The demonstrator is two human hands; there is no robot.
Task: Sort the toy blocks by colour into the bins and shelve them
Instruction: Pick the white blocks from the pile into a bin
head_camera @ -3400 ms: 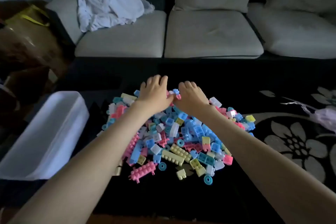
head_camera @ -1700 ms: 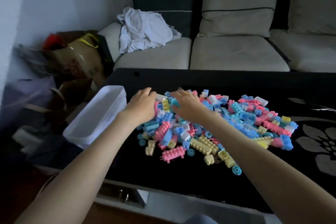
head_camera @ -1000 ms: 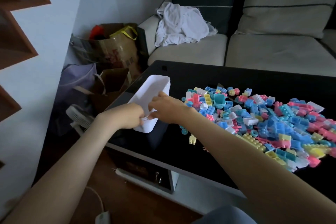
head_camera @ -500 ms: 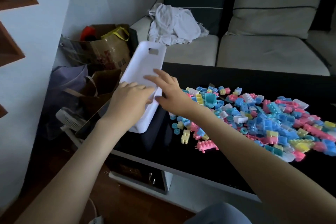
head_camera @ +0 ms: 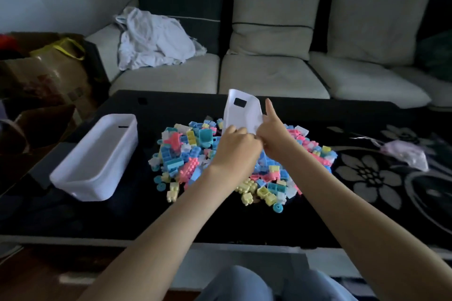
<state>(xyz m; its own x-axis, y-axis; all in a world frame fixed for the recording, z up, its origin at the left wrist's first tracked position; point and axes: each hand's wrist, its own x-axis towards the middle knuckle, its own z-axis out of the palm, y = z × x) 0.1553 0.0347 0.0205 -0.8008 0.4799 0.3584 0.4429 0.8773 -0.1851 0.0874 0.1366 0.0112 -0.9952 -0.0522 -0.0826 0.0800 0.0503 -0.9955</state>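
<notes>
A heap of pastel toy blocks (head_camera: 186, 154), blue, pink, yellow and white, lies in the middle of the black table (head_camera: 171, 107). Both my hands hold a white plastic bin (head_camera: 241, 112) tilted up on end above the heap, its handle slot at the top. My left hand (head_camera: 234, 146) grips the bin's near end. My right hand (head_camera: 275, 134) grips its right side with the forefinger pointing up. A second white bin (head_camera: 97, 156) stands upright and empty on the table's left part.
A cream sofa (head_camera: 269, 73) with a crumpled white cloth (head_camera: 151, 36) runs behind the table. Brown paper bags (head_camera: 49, 73) stand on the floor at the left. A pale plastic wrapper (head_camera: 406, 154) lies on the table's flower-patterned right part. My knees show at the bottom.
One white bin was lifted off the bin at the left and carried right, over the block heap. The view swung right, back to the table's middle. The other bin stays at the left.
</notes>
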